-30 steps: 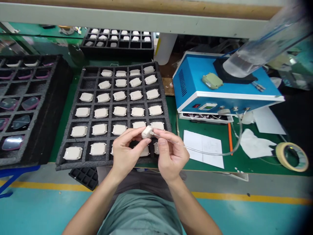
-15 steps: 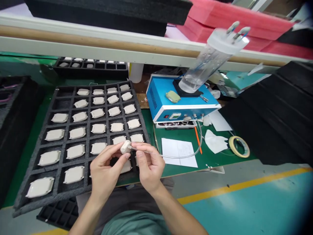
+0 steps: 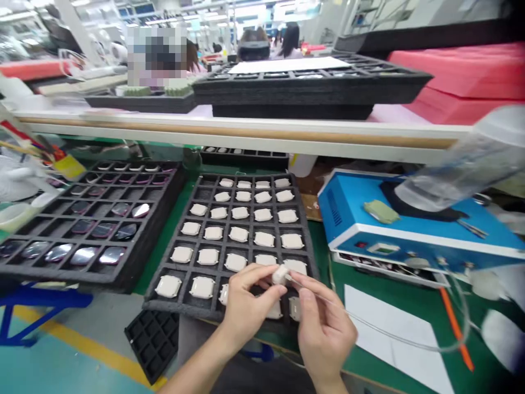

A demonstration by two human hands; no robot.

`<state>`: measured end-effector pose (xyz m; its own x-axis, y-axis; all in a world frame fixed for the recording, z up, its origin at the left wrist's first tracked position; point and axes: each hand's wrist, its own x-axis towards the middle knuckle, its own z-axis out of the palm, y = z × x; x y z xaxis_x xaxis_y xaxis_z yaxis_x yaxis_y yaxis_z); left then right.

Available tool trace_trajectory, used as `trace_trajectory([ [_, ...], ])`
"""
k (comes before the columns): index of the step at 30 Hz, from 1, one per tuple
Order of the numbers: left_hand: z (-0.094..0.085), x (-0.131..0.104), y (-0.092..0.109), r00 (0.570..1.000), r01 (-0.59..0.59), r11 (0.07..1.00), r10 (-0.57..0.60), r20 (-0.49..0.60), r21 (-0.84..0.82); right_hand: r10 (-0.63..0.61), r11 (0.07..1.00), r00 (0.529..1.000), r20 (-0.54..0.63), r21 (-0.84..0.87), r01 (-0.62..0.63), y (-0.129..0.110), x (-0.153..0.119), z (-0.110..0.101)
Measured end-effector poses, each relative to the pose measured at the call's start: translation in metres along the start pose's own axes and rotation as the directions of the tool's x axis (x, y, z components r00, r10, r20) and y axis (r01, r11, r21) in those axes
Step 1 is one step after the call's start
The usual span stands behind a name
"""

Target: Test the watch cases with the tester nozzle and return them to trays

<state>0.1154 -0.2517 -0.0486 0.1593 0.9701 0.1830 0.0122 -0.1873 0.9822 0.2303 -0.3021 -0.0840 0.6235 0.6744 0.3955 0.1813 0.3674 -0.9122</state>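
Note:
Between the fingertips of my left hand [image 3: 252, 303] is a small off-white case [image 3: 280, 274], turned on its edge. My right hand [image 3: 326, 323] pinches the end of a clear thin tube [image 3: 394, 330] against the side of that case. The tube curves right to the front of a blue box-shaped machine [image 3: 418, 235]. Beneath and behind my hands lies a dark foam tray [image 3: 246, 276] with similar off-white cases in its compartments; my hands hide part of its front rows. A greenish case [image 3: 381, 212] rests on top of the machine.
At the left stands a foam tray [image 3: 141, 249] of dark glossy pieces. White paper [image 3: 397, 334] and an orange stick [image 3: 456, 328] lie at the right. A shelf [image 3: 246, 131] with trays and pink foam [image 3: 463, 82] crosses behind. People are in the background.
The camera view has swung up and left, bringing the left tray, the shelf top and background people into view. Both hands keep hold of the case and tube.

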Motion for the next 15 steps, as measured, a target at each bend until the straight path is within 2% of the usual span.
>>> trace_trajectory([
  [15,-0.0004,-0.0012,0.0009,1.0,0.009,1.0,-0.009,-0.005,-0.026,0.023,1.0,1.0,-0.005,0.009,-0.023,0.0022,-0.0023,0.0003],
])
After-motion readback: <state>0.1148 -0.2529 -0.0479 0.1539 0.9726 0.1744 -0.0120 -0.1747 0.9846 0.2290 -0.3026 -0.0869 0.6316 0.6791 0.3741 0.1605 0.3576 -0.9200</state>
